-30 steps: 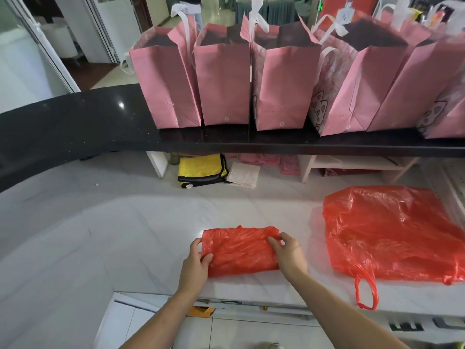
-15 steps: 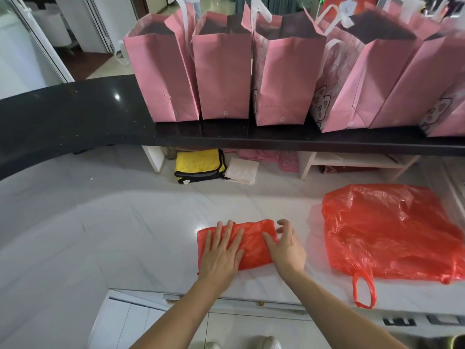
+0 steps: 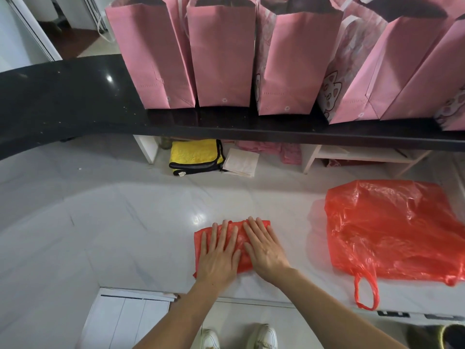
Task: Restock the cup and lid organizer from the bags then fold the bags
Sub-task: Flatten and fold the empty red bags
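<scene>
A small folded red plastic bag [image 3: 201, 238] lies flat on the white marble counter [image 3: 100, 222], near its front edge. My left hand [image 3: 220, 255] rests palm down on the bag's left half, fingers spread. My right hand [image 3: 264, 250] lies flat on its right half, fingers apart, side by side with the left. Both hands press on the bag without gripping it. A second red plastic bag [image 3: 392, 227], unfolded and crumpled, lies on the counter to the right with one handle loop hanging over the front edge.
Several pink paper bags [image 3: 221, 59] stand in a row on the raised black ledge [image 3: 63, 96] behind. Under the ledge lie a yellow cloth [image 3: 193, 154], a white folded cloth [image 3: 241, 162] and pink items. White cabinet doors [image 3: 125, 321] and my shoes show below the counter.
My hands folded the small bag narrower. The left hand went from gripping its left edge to lying flat on top; the right hand slid onto it too.
</scene>
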The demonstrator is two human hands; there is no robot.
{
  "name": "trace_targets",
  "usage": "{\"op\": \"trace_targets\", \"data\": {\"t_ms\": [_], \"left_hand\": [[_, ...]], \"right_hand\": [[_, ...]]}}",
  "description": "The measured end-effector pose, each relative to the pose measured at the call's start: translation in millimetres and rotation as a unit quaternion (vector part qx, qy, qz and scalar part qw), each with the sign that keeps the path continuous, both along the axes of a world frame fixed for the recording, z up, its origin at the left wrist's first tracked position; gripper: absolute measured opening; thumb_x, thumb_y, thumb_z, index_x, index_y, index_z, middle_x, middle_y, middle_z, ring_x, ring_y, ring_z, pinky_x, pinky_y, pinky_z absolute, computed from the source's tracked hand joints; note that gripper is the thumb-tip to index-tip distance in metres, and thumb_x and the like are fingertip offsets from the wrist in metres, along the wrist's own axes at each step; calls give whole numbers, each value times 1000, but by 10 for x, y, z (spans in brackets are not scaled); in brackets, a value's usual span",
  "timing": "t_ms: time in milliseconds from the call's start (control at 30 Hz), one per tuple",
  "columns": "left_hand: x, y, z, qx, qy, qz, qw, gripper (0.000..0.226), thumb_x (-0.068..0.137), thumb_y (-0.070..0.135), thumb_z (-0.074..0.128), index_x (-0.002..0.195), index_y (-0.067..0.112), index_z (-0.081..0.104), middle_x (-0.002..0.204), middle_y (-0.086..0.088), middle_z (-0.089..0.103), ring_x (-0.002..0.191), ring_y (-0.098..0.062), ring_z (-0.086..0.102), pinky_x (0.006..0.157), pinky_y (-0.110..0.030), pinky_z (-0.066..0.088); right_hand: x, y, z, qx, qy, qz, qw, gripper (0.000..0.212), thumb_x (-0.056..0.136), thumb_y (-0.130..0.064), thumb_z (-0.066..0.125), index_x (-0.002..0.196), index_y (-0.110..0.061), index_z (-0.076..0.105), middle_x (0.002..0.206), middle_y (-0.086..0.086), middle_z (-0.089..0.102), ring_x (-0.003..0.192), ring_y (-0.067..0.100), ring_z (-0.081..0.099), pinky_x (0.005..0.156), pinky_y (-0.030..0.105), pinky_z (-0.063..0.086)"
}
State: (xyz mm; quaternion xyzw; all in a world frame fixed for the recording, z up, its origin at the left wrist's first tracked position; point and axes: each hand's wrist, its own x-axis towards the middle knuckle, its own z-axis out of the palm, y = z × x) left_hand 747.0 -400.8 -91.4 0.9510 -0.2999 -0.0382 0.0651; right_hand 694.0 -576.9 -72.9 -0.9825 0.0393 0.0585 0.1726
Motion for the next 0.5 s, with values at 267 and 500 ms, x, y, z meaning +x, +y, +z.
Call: {"op": "trace_targets", "data": {"t_ms": [267,500], "left_hand": [[15,70,-100,-22,1,45,999,62,101,42,33,161,27,30,170,-5,19,157,-29,19,124,-57,21],[58,60,-143,-1,-11,27,1000,62,102,45,36,162,30,27,170,-5,19,157,-28,18,123,-64,14]], "right_hand": [[26,0,-123,-37,68,-7,997,64,104,-54,8,159,-35,-17,168,-3,-28,157,16,-25,125,42,-16],[40,52,-79,-51,95,-45,993,65,104,-57,6,162,-38,-16,166,-5,-34,152,15,-35,124,48,-20]]}}
